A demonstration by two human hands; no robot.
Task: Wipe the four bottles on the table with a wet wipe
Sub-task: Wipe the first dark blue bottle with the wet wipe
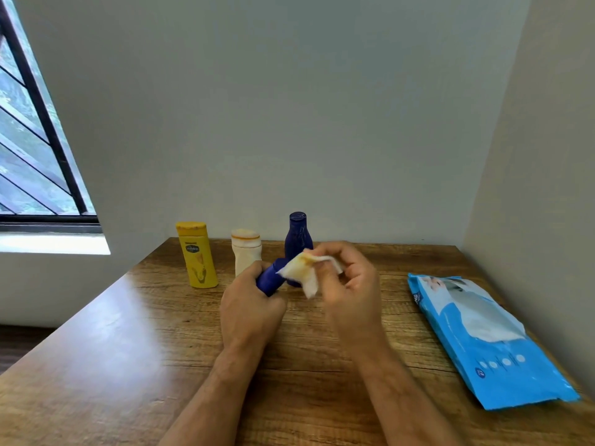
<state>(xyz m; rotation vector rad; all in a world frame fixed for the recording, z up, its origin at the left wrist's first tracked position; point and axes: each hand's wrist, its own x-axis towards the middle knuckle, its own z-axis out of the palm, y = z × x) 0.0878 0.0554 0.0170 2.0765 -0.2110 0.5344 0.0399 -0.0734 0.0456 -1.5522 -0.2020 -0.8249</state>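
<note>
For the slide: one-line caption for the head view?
Left hand holds a blue bottle while right hand wipes it with a wipe.

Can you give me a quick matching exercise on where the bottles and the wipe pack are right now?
Things:
1. yellow bottle
2. cream bottle
3. small blue bottle
4. pack of wipes

Places or states:
A. lying flat on the table's right side
B. gripped in the left hand, tilted, with the wet wipe at its top end
C. standing farthest left in the row
D. standing between the yellow bottle and the tall blue bottle

Pairs: 1-C, 2-D, 3-B, 4-A. The right hand holds the wipe.
</note>
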